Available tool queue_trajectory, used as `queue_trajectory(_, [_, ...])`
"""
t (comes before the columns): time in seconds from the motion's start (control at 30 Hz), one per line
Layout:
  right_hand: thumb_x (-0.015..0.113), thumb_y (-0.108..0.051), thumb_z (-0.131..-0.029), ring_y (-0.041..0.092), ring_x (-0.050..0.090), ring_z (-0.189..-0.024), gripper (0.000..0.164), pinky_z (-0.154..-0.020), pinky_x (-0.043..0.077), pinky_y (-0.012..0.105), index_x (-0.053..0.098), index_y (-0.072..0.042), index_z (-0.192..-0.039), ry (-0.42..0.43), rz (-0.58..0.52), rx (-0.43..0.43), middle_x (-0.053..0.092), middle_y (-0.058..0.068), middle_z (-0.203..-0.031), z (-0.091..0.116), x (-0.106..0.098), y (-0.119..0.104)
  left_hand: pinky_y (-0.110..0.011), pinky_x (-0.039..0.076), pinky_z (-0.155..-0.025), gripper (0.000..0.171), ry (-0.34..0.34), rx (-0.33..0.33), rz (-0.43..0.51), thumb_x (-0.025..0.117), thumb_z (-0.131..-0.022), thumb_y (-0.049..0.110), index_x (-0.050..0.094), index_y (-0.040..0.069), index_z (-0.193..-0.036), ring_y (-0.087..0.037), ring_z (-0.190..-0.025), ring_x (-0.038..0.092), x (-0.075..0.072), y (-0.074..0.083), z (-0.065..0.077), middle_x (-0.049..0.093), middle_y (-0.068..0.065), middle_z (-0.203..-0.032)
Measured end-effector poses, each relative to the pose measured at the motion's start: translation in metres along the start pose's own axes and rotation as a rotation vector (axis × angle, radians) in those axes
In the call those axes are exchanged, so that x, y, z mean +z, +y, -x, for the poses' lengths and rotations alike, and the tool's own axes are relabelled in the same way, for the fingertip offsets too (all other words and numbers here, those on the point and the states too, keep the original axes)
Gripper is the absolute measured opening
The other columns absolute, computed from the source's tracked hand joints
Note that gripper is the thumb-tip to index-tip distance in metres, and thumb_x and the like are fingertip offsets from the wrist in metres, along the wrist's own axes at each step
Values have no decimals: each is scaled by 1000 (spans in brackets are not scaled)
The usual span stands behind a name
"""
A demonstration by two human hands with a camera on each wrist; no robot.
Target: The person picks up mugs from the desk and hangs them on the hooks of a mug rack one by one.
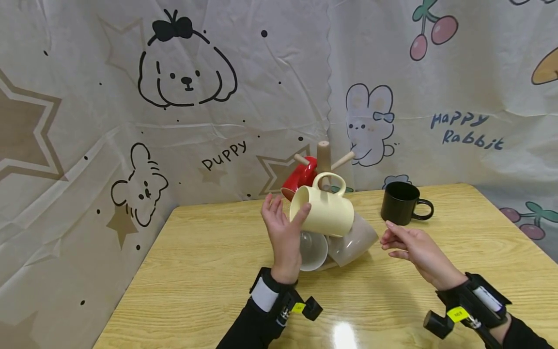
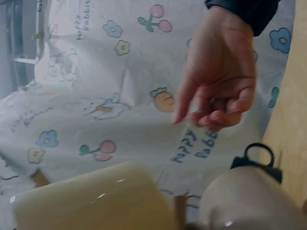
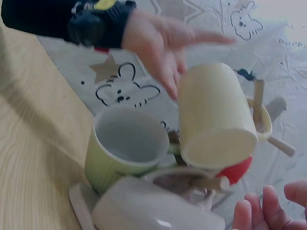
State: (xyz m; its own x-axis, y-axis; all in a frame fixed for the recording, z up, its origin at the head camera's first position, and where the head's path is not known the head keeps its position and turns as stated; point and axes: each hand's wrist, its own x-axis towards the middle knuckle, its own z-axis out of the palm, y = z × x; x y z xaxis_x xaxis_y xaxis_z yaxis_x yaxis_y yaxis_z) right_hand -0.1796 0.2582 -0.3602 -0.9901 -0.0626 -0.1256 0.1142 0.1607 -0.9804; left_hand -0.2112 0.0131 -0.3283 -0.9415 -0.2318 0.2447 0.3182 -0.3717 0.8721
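Observation:
A cream mug (image 1: 324,211) hangs sideways by its handle on a wooden mug tree (image 1: 323,154). Beside the mug's open end is my left hand (image 1: 282,237), fingers spread and thumb in front of the rim in the head view. A gap shows between that hand (image 3: 156,45) and the mug in the right wrist view. My right hand (image 1: 420,252) holds nothing, its fingers loosely bent, to the right of a greyish-white mug (image 1: 355,242). Lower on the tree is a pale green mug (image 3: 108,165), and behind the cream one a red mug (image 1: 298,180), partly hidden.
A black mug (image 1: 397,203) stands upright on the wooden table (image 1: 209,271), right of the tree and beyond my right hand. Behind the table hangs a printed cloth (image 1: 270,97) with cartoon drawings.

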Motion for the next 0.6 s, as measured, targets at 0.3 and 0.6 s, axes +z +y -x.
queue_trajectory(0.3, [43,-48,-93,0,59,-81,36,-74,52,18,59,-17,-90,33,-35,3,61,-12,-86,-10,-26,16,-38,19,-114,59,45,108,-109,62,-86,12,30,2,-134,-19,-133,26,-65,23,-17,31,-9,-138])
queue_trajectory(0.6, [45,-44,-94,-2,61,-80,28,-72,52,16,61,-23,-85,14,-183,50,63,-14,-83,-24,-39,36,-38,35,-103,42,-62,-13,-410,59,-89,13,44,1,-127,-22,-124,41,-113,25,-36,45,-12,-128])
